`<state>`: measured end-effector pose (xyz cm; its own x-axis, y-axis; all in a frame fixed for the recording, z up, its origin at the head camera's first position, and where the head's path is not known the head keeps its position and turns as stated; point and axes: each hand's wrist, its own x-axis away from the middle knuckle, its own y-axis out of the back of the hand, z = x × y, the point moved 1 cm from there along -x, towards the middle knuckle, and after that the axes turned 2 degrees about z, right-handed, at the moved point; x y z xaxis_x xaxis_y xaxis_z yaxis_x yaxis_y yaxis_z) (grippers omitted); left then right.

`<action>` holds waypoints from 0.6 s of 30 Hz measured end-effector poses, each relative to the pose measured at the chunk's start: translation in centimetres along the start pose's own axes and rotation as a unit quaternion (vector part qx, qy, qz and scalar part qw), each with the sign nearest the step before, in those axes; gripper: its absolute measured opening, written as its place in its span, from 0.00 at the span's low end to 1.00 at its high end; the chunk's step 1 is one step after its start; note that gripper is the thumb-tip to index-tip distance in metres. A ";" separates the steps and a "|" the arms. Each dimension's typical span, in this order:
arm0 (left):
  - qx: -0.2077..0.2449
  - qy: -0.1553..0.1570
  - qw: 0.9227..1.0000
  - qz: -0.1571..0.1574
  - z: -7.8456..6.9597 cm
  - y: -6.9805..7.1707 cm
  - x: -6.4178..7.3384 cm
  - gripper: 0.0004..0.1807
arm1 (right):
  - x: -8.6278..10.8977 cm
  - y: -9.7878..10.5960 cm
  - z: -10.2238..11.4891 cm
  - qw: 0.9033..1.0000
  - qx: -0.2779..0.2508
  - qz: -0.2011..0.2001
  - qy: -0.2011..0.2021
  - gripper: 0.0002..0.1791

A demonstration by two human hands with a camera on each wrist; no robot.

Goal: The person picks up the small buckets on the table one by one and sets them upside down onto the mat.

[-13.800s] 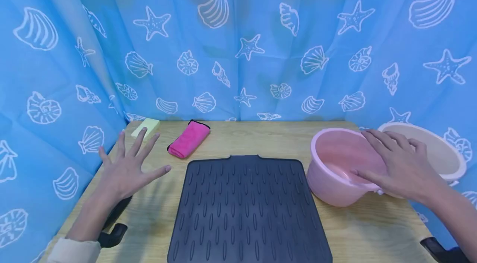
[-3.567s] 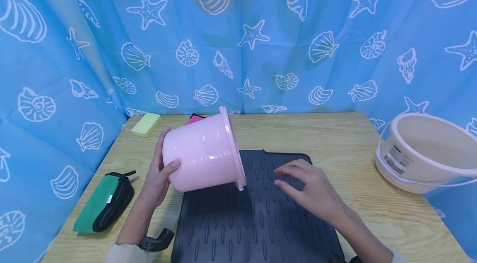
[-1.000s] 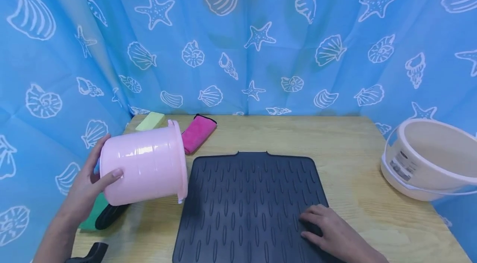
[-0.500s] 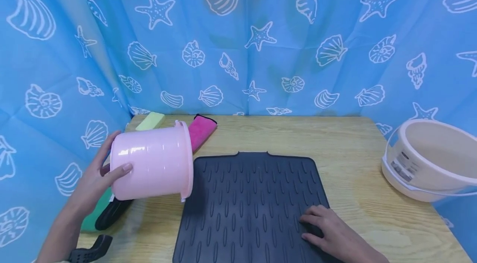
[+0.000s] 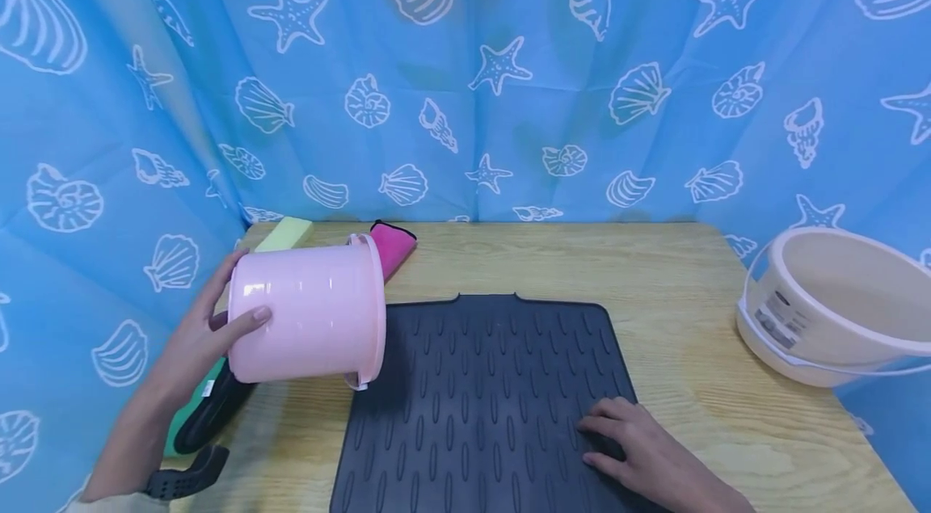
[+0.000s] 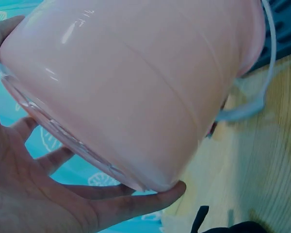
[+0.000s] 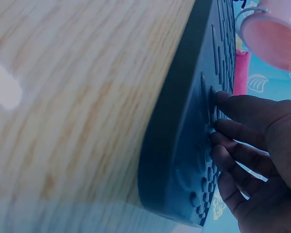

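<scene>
My left hand (image 5: 192, 339) holds a pink bucket (image 5: 313, 311) by its base end, fingers and thumb spread round the bottom edge. The bucket lies tipped on its side in the air, mouth facing right, over the left edge of a dark ribbed mat (image 5: 487, 384). In the left wrist view, the bucket's base edge (image 6: 68, 133) and thin handle (image 6: 271, 53) show. My right hand (image 5: 633, 444) rests at the mat's right side, nothing in its grasp. In the right wrist view its loosely bent fingertips (image 7: 223, 97) touch the mat's ribbed surface.
A beige bucket (image 5: 807, 311) with a wire handle stands at the table's right edge. Behind the pink bucket lie a folded pink cloth (image 5: 393, 245) and a pale yellow sponge (image 5: 285, 233). A green and black folded cloth (image 5: 191, 420) lies under my left forearm. A patterned blue curtain surrounds the table.
The pink bucket, first upright at the right, was lifted and carried left in my left hand; lately it shifts slightly right. My right hand dropped from mid-air onto the mat.
</scene>
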<state>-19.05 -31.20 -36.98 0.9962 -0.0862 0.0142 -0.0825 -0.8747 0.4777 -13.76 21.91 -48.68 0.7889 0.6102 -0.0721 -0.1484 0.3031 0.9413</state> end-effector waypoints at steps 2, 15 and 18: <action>-0.012 0.001 1.000 0.002 0.1 -0.1 -0.3 0.48 | 0.0 0.0 0.0 1.000 0.000 -0.001 0.001 0.15; -0.057 0.010 0.998 0.011 -0.6 -0.5 -1.3 0.51 | 0.0 -0.2 -0.1 1.000 -0.004 -0.007 -0.001 0.15; -0.071 0.007 0.997 0.012 -1.0 -0.8 -1.7 0.51 | 0.0 -0.2 -0.1 1.000 -0.003 -0.008 -0.003 0.15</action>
<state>-20.62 -29.92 -36.54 0.9943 -0.0994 0.0387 -0.1028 -0.7955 0.5971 -13.78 21.97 -48.88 0.7942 0.6016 -0.0856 -0.1397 0.3178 0.9378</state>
